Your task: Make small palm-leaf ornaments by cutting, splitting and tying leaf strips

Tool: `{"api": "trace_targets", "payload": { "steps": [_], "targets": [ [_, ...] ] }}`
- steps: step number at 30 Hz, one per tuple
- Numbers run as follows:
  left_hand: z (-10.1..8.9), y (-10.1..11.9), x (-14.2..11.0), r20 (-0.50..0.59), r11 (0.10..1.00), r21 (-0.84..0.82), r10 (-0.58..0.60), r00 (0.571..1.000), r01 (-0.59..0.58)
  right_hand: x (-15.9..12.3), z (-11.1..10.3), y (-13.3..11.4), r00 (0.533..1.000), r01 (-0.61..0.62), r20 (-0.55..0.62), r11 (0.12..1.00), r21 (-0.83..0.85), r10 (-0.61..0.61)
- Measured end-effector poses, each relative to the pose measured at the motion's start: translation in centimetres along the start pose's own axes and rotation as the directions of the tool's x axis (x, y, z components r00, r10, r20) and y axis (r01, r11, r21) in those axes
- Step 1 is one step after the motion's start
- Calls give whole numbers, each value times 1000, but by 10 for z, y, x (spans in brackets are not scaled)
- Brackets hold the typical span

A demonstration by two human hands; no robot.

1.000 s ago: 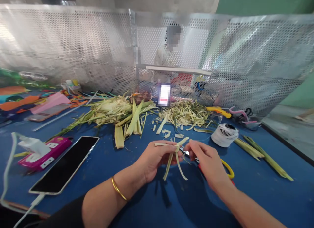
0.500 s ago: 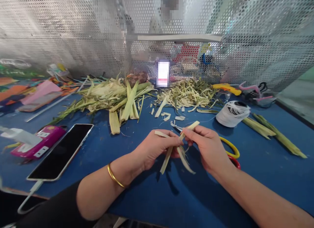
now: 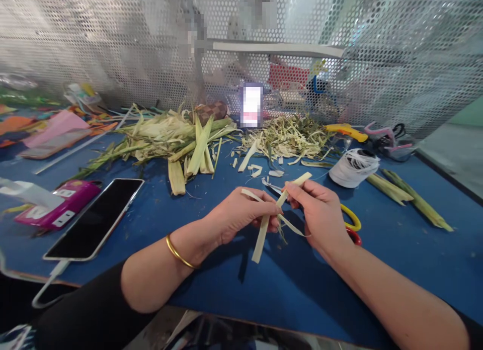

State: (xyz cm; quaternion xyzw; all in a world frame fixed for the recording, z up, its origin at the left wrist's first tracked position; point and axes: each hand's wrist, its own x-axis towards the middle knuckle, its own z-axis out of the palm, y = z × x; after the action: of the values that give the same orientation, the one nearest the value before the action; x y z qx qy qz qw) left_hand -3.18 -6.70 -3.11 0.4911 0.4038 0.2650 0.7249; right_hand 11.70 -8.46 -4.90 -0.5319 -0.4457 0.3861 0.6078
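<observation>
Head view, places given from the spool of white thread [image 3: 352, 173]. On the blue surface [image 3: 226, 294], nearer the person than the spool and to its left, the pale leaf strips [image 3: 260, 242] are held in the air. The left hand [image 3: 247, 214] pinches them where they cross; the right hand [image 3: 320, 209], closed at thumb and fingertips, grips the upper end of the longest strip. From where I stand, fingers hide how the strips join at the crossing. Scissors [image 3: 354, 218] lie just nearer than the spool, partly behind the right hand. Left of the spool and beyond the hands lie shredded trimmings [image 3: 290, 139], with a heap of husks [image 3: 162, 134] farther left; stalk pieces [image 3: 419, 203] lie to its right. Done, by appearance: narrow strips prepared and brought together crosswise. Left, as I judge it: several ends hang loose, and no binding is visible around the crossing.
</observation>
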Motion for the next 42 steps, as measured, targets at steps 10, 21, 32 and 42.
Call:
{"api": "trace_targets", "payload": {
  "steps": [10, 21, 32, 42],
  "targets": [
    [1, -2, -1, 54, 982, -181, -54, 997, 63, -1, 1, -1, 1000, 4, 21, 993, 121, -7],
    [5, -2, -3, 25, 1000, -16, 19, 1000, -19, -3, 2, 1, 996, 87, 6, 995, -42, -86],
    [-1, 4, 0, -103, 982, -185, 28, 994, -47, 2, -15, -17, 886, -13, 432, 941, -338, 167],
    [-3, 1, 1, -114, 992, 38, 126, 985, -123, 1, -21, -27, 832, 414, 549, 750, -516, -82]
  ]
}}
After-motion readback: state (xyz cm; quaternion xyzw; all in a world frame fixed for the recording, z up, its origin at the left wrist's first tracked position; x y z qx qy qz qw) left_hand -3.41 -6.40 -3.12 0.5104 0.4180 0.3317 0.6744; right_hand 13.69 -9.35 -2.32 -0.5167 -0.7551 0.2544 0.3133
